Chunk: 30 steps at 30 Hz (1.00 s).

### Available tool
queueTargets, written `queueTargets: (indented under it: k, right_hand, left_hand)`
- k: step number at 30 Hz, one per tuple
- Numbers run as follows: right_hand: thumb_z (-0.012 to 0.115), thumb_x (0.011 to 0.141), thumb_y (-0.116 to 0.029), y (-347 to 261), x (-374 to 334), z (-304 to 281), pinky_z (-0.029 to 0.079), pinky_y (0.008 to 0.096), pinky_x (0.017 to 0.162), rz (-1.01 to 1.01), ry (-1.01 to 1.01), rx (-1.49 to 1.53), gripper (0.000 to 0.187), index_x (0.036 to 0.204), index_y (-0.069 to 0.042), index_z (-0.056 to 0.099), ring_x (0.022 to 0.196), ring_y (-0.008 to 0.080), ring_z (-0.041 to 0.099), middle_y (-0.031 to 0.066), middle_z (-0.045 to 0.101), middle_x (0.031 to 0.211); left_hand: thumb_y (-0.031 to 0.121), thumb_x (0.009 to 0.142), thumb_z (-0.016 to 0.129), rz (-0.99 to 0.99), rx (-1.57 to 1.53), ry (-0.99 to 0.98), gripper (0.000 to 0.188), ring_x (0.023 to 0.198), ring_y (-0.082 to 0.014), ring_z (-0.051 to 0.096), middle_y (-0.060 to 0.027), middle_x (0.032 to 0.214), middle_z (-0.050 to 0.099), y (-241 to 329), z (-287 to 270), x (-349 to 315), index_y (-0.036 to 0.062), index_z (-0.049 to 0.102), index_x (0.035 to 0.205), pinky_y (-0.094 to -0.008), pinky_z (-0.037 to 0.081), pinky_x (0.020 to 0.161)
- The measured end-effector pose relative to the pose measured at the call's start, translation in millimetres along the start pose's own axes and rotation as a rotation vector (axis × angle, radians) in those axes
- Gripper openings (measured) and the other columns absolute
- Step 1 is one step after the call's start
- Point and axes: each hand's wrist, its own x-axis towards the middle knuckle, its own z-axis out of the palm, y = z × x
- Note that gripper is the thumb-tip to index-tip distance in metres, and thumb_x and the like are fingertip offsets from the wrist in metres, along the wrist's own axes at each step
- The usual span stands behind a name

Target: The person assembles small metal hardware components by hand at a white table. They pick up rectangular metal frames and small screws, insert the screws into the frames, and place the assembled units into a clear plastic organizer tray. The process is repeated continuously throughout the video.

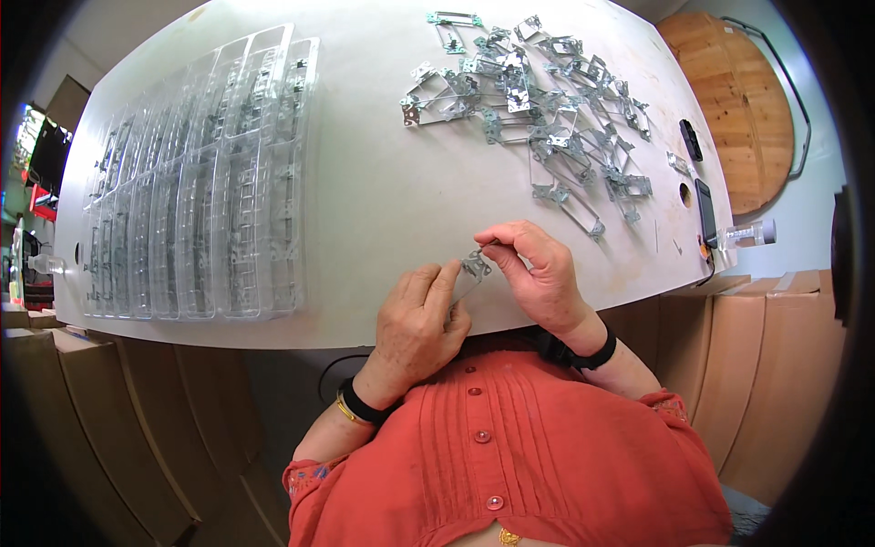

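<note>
Close to the table's near edge, my left hand (421, 319) is closed on a small silvery metal bracket (475, 266), which sticks out past its fingertips. My right hand (538, 273) is pinched, thumb against forefinger, right at the bracket's upper end. Whether those fingertips grip the bracket itself or some tiny part is too small to tell. Farther off, toward the right, lies a loose heap of similar metal brackets (518, 96), with thin bars and perforated end plates, tangled together.
Stacked clear plastic trays (310, 118) filled with metal parts cover the table's left side. A black phone-like device (705, 212), a small black object (691, 140) and a clear bottle (752, 233) lie along the right edge. Cardboard boxes (766, 365) flank the table below.
</note>
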Motion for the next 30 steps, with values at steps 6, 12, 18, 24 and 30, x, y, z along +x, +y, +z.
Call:
queueTargets:
  k: [6,12,18,24,30]
  right_hand:
    - [0.075,0.101,0.006,1.5,-0.5,3.3,0.061,0.0301,0.084,0.014,-0.021,-0.027,0.018,0.117,-0.001,0.077,0.093,0.0185,0.076,0.0103,0.077,0.106]
    - [0.077,0.1,0.005,3.7,0.1,6.4,0.06,0.0303,0.08,0.007,-0.019,-0.043,0.015,0.114,-0.002,0.076,0.09,0.0177,0.075,0.0091,0.076,0.101]
    - [0.082,0.096,-0.001,3.0,0.2,7.3,0.059,0.0351,0.073,0.039,-0.006,-0.069,0.015,0.109,-0.004,0.075,0.083,0.0242,0.074,0.0101,0.074,0.096]
    - [0.082,0.096,-0.002,4.2,0.2,7.1,0.058,0.0352,0.072,0.059,-0.01,-0.078,0.013,0.107,-0.004,0.074,0.082,0.0248,0.073,0.0101,0.074,0.095]
    - [0.081,0.096,-0.001,1.4,1.7,9.8,0.058,0.0372,0.072,0.007,-0.001,-0.092,0.013,0.106,-0.004,0.074,0.082,0.0262,0.074,0.0108,0.074,0.095]
  left_hand:
    - [0.004,0.08,0.081,0.01,-0.008,0.006,0.056,0.099,-0.0351,0.072,-0.0196,0.115,0.07,-1.7,-0.9,0.9,-0.0024,0.07,0.134,-0.0432,0.061,0.081]
    - [0.005,0.08,0.082,0.007,-0.02,0.015,0.055,0.097,-0.0338,0.072,-0.0191,0.114,0.07,-3.0,-0.4,1.2,-0.0017,0.071,0.133,-0.0419,0.062,0.079]
    - [0.005,0.08,0.082,0.014,-0.019,0.022,0.055,0.094,-0.033,0.072,-0.0187,0.113,0.07,-3.8,-1.2,1.1,-0.0012,0.072,0.133,-0.0412,0.061,0.077]
    - [0.006,0.08,0.083,0.013,-0.016,0.013,0.056,0.093,-0.0331,0.072,-0.0191,0.112,0.07,-4.0,-2.5,1.0,-0.0004,0.072,0.134,-0.0415,0.062,0.076]
    - [0.006,0.079,0.083,0.011,-0.025,0.015,0.056,0.092,-0.0332,0.072,-0.0194,0.112,0.071,-4.5,-2.5,1.0,-0.0002,0.072,0.134,-0.0415,0.062,0.075]
